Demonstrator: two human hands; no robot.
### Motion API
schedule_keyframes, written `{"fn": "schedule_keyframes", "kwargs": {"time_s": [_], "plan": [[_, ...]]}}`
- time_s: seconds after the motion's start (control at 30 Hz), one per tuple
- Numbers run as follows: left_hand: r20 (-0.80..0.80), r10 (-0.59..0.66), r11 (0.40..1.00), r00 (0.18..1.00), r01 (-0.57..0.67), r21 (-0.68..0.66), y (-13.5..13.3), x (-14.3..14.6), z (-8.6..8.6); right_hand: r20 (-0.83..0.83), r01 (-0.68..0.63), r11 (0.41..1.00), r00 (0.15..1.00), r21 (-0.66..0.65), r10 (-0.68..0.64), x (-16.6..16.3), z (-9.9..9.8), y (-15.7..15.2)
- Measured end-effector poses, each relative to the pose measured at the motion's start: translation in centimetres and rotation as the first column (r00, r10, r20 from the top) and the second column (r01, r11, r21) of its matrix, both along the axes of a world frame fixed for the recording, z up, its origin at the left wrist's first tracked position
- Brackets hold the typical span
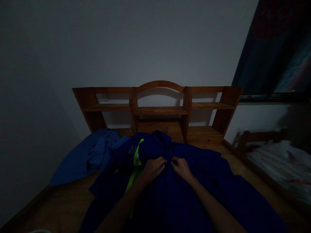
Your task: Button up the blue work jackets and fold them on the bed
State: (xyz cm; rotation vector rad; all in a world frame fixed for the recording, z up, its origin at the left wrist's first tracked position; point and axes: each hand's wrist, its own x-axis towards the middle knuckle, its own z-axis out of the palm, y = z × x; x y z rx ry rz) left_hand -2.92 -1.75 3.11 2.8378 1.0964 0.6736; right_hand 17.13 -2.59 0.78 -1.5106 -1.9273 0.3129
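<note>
A dark blue work jacket (pixel 204 171) lies spread over the wooden surface, its collar toward the shelf. Yellow-green reflective strips and a small pale logo mark its left side. Near the middle of its front, below the collar, my left hand (pixel 155 166) pinches the fabric with curled fingers. Just to the right, my right hand (pixel 181 167) grips the jacket at the same front edge. The two hands are a short way apart, and the dim light hides the fine detail between the fingertips.
A lighter blue garment (pixel 85 155) lies crumpled to the left. Behind the jacket stands a wooden shelf headboard (pixel 160 111) against the wall. On the right are a dark curtain (pixel 269 48) and white plastic wrapping (pixel 282 161) beyond the wooden edge.
</note>
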Motion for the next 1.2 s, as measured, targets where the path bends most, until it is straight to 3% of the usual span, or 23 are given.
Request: {"fn": "schedule_keyframes", "kwargs": {"time_s": [0.2,0.37,0.63,0.8,0.9,1.0,1.07,1.13,1.2], "plan": [[0.124,0.127,0.989,0.984,-0.117,-0.086,0.4,0.5,-0.4,-0.026,0.001,1.0,1.0,0.007,-0.001,-0.1,0.3,0.1],[0.033,0.252,0.957,0.967,-0.244,-0.155,1.0,0.8,-0.9,-0.026,-0.008,1.0,1.0,-0.005,0.008,-0.3,0.0,0.2],[-0.079,0.334,0.938,0.939,-0.34,-0.073,1.7,0.6,-1.5,-0.043,-0.131,0.989,0.991,-0.064,0.129,0.2,0.7,0.0],[0.0,0.42,0.903,0.908,-0.418,-0.096,2.2,0.1,-1.6,-0.041,-0.24,0.965,0.971,-0.103,0.237,3.0,1.7,0.0],[0.129,0.418,0.908,0.899,-0.408,-0.096,2.3,-0.1,-1.4,-0.161,-0.24,0.961,0.963,-0.134,0.218,4.9,1.0,0.6],[0.332,0.32,0.941,0.887,-0.338,-0.003,1.6,0.0,0.0,-0.349,-0.203,0.97,0.926,-0.136,0.145,5.8,-0.3,1.4],[0.481,0.19,0.963,0.856,-0.257,0.077,-0.1,0.3,2.2,-0.417,-0.169,0.978,0.903,-0.12,0.105,6.0,-1.0,1.9],[0.625,0.075,0.978,0.777,-0.179,0.105,-3.0,0.5,4.9,-0.435,-0.141,0.985,0.896,-0.1,0.084,6.0,-1.5,2.2],[0.74,0.066,0.985,0.67,-0.164,0.061,-6.5,0.3,7.4,-0.438,-0.13,0.988,0.896,-0.088,0.079,5.9,-1.7,2.4]]}}
